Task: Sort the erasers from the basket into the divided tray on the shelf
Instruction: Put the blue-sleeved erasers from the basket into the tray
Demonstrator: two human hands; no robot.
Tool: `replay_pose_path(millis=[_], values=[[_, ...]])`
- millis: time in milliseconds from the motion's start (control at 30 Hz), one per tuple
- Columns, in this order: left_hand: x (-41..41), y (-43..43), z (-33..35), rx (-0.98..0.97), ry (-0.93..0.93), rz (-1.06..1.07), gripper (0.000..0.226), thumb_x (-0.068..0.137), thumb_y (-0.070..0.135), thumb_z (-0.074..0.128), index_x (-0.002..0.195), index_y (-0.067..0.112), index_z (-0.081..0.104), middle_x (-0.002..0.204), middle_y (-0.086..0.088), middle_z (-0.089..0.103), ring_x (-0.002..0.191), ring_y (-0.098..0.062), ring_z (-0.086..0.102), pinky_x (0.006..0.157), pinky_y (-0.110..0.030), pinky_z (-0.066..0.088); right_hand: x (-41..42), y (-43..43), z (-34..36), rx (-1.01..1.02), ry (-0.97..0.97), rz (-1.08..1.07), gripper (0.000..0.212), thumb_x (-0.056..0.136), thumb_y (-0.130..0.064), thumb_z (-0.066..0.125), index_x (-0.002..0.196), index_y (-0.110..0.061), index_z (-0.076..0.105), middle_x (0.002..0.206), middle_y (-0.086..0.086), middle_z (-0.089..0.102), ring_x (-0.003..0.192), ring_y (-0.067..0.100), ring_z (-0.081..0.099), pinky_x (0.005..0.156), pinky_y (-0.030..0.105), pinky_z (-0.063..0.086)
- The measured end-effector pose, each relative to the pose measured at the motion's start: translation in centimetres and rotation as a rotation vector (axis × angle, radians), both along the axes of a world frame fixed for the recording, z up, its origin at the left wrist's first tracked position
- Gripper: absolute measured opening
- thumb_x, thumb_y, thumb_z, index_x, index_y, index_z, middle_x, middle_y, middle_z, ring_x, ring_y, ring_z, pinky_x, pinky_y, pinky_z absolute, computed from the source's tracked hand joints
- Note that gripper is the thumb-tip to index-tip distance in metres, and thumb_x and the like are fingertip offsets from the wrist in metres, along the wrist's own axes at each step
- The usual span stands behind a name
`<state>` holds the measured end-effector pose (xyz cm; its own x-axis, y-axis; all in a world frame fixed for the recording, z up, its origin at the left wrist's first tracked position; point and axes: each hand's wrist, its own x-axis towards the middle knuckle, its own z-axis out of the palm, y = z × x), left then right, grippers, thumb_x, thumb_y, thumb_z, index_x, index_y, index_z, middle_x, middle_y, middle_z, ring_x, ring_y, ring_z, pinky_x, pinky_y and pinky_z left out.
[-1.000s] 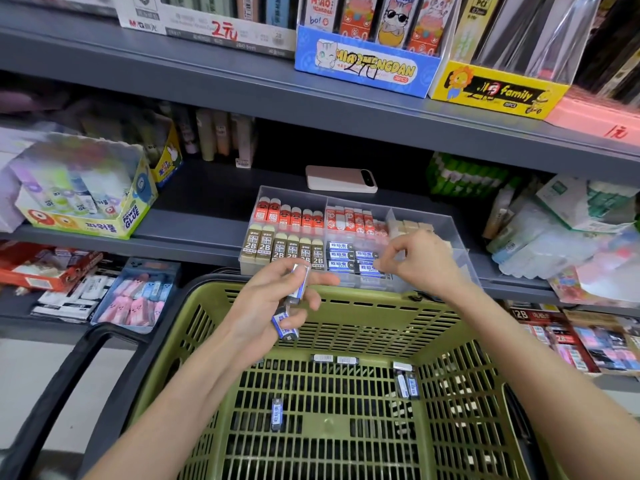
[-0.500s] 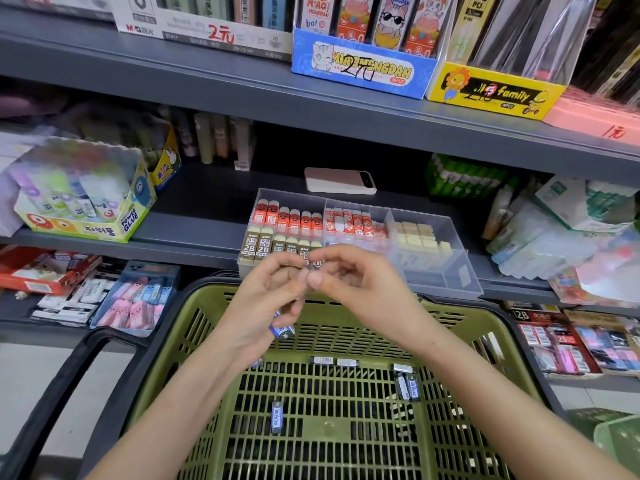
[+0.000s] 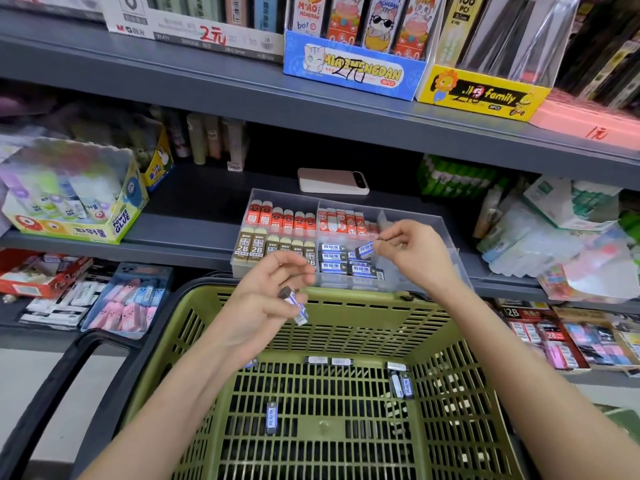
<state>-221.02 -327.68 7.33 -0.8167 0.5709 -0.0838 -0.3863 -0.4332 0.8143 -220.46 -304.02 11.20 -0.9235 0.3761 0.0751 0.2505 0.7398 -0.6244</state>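
Note:
A clear divided tray (image 3: 433, 223) sits on the middle shelf, holding rows of red, brown 2B and blue-sleeved erasers. My right hand (image 3: 412, 252) pinches a blue-sleeved eraser (image 3: 364, 250) just above the tray's blue row (image 3: 346, 263). My left hand (image 3: 266, 299) hovers over the green basket's (image 3: 346, 317) far rim and grips another blue-sleeved eraser (image 3: 298, 306) between curled fingers. Several blue-sleeved erasers lie on the basket floor, one near the middle (image 3: 272, 417) and a pair at the right (image 3: 401, 384).
A pink phone (image 3: 332, 181) lies on the shelf behind the tray. A glue-stick box (image 3: 76, 202) stands at the left, bagged goods (image 3: 561, 237) at the right. Lower shelf holds packaged erasers (image 3: 124, 303). The basket's black handle (image 3: 69, 375) hangs down at left.
My right hand took an eraser from my left hand's fingers and carried it right and up over the tray's blue row. My left hand stayed above the basket rim with one eraser.

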Motion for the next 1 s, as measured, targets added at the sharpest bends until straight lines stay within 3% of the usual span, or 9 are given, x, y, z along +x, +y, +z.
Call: replay_pose_path(millis=[100,200,367,467,533,667,867,933,1000], values=[[0.1,0.1,0.0,-0.050,0.057,0.039,0.052,0.072,-0.034,0.043,0.102,0.007,0.056,0.092,-0.006,0.066,0.087,-0.014,0.064,0.075,-0.025,0.050,-0.4,-0.2,-1.0,0.032,-0.004,0.036,0.011,0.078,-0.028,0.073,0.076,-0.029,0.063,0.072,-0.018,0.062,0.074,0.002,0.060,0.067,0.016,0.042],[0.0,0.2,-0.1,-0.077,0.087,0.104,0.040,0.068,-0.011,0.063,0.104,0.005,0.055,0.090,-0.006,0.069,0.095,-0.021,0.069,0.081,-0.024,0.054,-0.4,-0.1,-1.3,0.076,0.010,0.076,0.008,0.078,-0.030,0.074,0.075,-0.026,0.067,0.074,-0.012,0.068,0.076,0.006,0.064,0.075,0.026,0.047],[0.5,0.4,0.3,-0.197,0.147,0.150,0.042,0.059,0.021,0.077,0.093,0.006,0.058,0.097,-0.014,0.073,0.098,-0.022,0.069,0.092,-0.036,0.050,-0.6,-0.1,-1.8,0.636,0.005,0.150,0.015,0.084,-0.034,0.062,0.085,-0.026,0.075,0.086,-0.003,0.071,0.093,0.021,0.053,0.085,0.032,0.036],[0.6,0.4,0.2,-0.211,0.164,0.213,0.042,0.058,0.026,0.078,0.088,0.005,0.056,0.095,-0.015,0.073,0.096,-0.018,0.070,0.091,-0.033,0.048,-0.4,-0.5,-1.3,0.840,-0.028,0.159,0.026,0.090,-0.037,0.053,0.092,-0.025,0.075,0.095,-0.001,0.068,0.092,0.023,0.047,0.076,0.032,0.028],[0.6,0.4,0.2,-0.207,0.187,0.247,0.037,0.060,0.024,0.077,0.085,0.006,0.056,0.090,-0.011,0.073,0.092,-0.015,0.070,0.079,-0.025,0.053,0.8,-1.6,-0.5,0.686,0.137,0.161,0.029,0.090,-0.041,0.054,0.087,-0.021,0.075,0.087,-0.003,0.068,0.086,0.020,0.049,0.073,0.031,0.028],[1.0,1.4,0.3,-0.189,0.180,0.341,0.043,0.054,0.030,0.079,0.084,0.007,0.057,0.077,0.000,0.072,0.083,-0.012,0.070,0.074,-0.024,0.054,4.9,-6.0,1.3,-0.232,0.116,0.365,0.015,0.077,-0.051,0.062,0.084,-0.039,0.064,0.082,-0.018,0.066,0.078,-0.001,0.058,0.071,0.015,0.044],[2.4,5.0,0.8,-0.180,0.235,0.355,0.038,0.066,0.037,0.075,0.090,0.012,0.060,0.082,0.004,0.070,0.085,-0.012,0.067,0.078,-0.026,0.054,6.6,-5.6,0.6,-0.521,0.218,0.170,0.014,0.080,-0.015,0.072,0.082,-0.025,0.062,0.072,-0.006,0.065,0.069,0.009,0.061,0.069,0.022,0.050],[1.9,5.8,0.9,-0.405,0.485,0.340,0.026,0.079,0.043,0.064,0.096,0.024,0.059,0.091,0.014,0.067,0.092,-0.001,0.063,0.082,-0.017,0.049,5.9,-3.5,0.7,-0.540,0.244,0.071,0.014,0.082,-0.013,0.070,0.083,-0.023,0.061,0.063,-0.007,0.062,0.069,0.016,0.063,0.068,0.023,0.049],[0.9,6.3,0.7,-0.831,0.901,0.318,0.029,0.087,0.047,0.050,0.111,0.031,0.056,0.110,0.020,0.060,0.106,0.004,0.053,0.096,-0.018,0.039,4.6,-1.4,0.7,-0.460,0.255,-0.036,0.013,0.083,-0.015,0.068,0.088,-0.022,0.058,0.061,-0.007,0.061,0.073,0.023,0.066,0.068,0.027,0.048]])
